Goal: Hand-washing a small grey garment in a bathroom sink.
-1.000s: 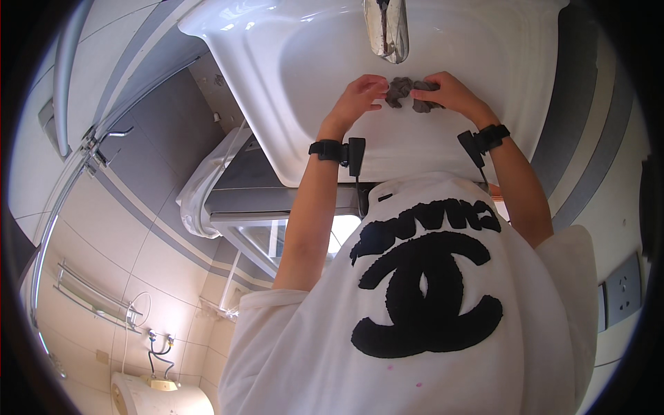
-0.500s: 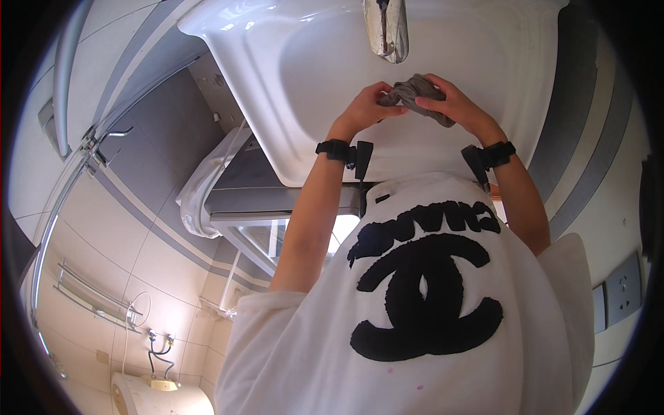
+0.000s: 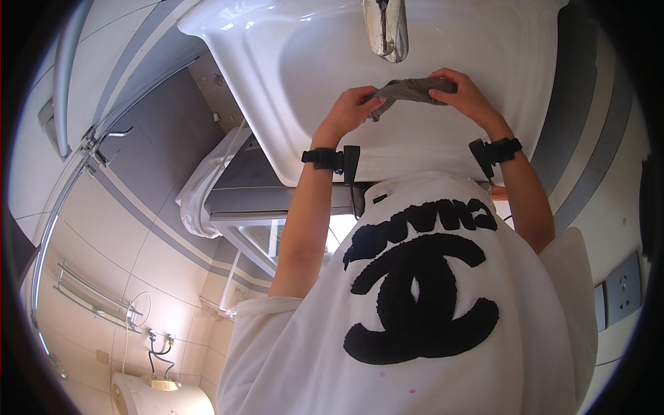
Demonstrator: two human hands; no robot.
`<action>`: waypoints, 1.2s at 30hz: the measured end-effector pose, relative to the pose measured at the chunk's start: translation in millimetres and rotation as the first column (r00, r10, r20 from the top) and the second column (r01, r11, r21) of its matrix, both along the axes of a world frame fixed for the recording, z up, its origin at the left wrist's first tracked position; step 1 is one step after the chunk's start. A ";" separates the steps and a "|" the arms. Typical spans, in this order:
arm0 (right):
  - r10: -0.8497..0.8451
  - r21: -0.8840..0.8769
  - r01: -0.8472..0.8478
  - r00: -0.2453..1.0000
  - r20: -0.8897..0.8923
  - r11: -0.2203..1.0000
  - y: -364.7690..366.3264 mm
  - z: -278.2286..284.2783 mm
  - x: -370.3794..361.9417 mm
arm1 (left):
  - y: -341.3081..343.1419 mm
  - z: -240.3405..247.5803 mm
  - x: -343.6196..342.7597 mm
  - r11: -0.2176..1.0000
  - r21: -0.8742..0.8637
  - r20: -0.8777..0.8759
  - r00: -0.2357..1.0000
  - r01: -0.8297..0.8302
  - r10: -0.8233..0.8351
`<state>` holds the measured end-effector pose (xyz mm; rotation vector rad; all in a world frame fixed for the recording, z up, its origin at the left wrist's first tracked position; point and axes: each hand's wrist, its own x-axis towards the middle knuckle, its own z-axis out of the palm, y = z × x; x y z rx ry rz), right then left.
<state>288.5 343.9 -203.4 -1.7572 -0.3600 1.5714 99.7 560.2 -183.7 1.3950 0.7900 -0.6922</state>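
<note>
1. Grey cloth (image 3: 411, 90), stretched across the white sink (image 3: 325, 69), between the faucet (image 3: 387, 31) at its back edge and the front edge; left hand (image 3: 349, 112) pinching one end, right hand (image 3: 467, 100) clamped on the other!
2. Danger on the left: that hold looks slim, so a hard tug could slip the end loose into the bowl.
3. Watch the black wrist straps (image 3: 321, 158) near the front edge: dipping wrists might knock them against it.

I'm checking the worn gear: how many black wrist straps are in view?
2: one strap just behind the left hand, a second strap just behind the right hand, both at the wrist. No others show.
</note>
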 end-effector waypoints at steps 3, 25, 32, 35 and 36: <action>-0.120 0.060 0.118 0.992 0.030 0.991 3.6 1.4 -2.5 | -6.9 -10.5 -6.4 0.993 -0.088 0.023 0.996 -0.079 0.081; -0.059 -0.170 0.028 0.981 -0.184 0.985 30.3 -5.5 -26.5 | -24.4 8.1 6.4 0.832 -0.479 -0.046 0.954 -0.281 0.295; -0.325 0.088 0.331 0.943 -0.071 0.940 34.8 20.8 -47.9 | -29.3 7.5 5.8 0.825 -0.488 0.016 0.942 -0.286 0.336; -0.198 0.116 0.211 0.973 -0.116 0.971 19.9 5.8 -50.9 | -33.7 0.9 1.3 0.815 -0.502 0.056 0.929 -0.289 0.365; -0.144 0.091 0.160 0.976 -0.162 0.983 16.1 -0.2 -51.1 | -37.5 -2.4 -0.2 0.840 -0.481 0.098 0.936 -0.252 0.338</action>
